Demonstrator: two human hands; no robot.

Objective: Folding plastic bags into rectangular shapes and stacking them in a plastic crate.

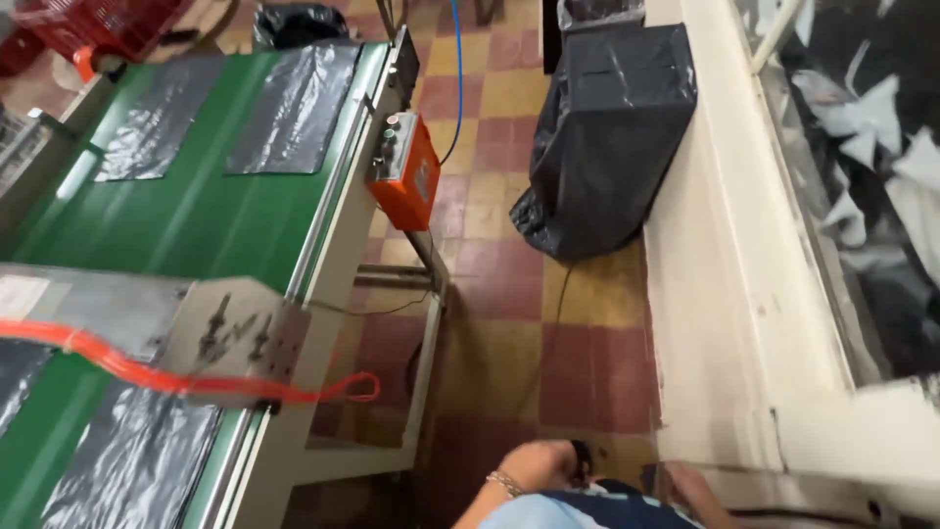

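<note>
Dark and small, a black object [583, 458] is sitting low at the bottom edge of my view, just above the checkered floor [509, 235], and my left hand [539, 462] is reaching down beside it. I am wearing a beaded bracelet [505, 482] on that wrist. The object is too blurred and too hidden for me to tell its long axis or which way it is pointing. I cannot tell how far that grip is closing, nor whether it has hold of the object or is only touching it. My right hand [690, 490] is showing as a blur at the bottom, close to the foot of the pale wall ledge [725, 274]; its grip I cannot tell either.

To my left a green conveyor belt [186, 225] is running away from me, its long axis leading up and left, with flat black plastic bags [284, 108] lying on it. A grey metal bracket [235, 338] is standing over the belt with red plastic strapping [147, 367] trailing across it. An orange control box [406, 181] is hanging on the conveyor's side. Against the ledge a bin wrapped in black plastic [607, 137] is standing on the red and yellow tiles. A red crate [98, 24] is sitting at the far end.
</note>
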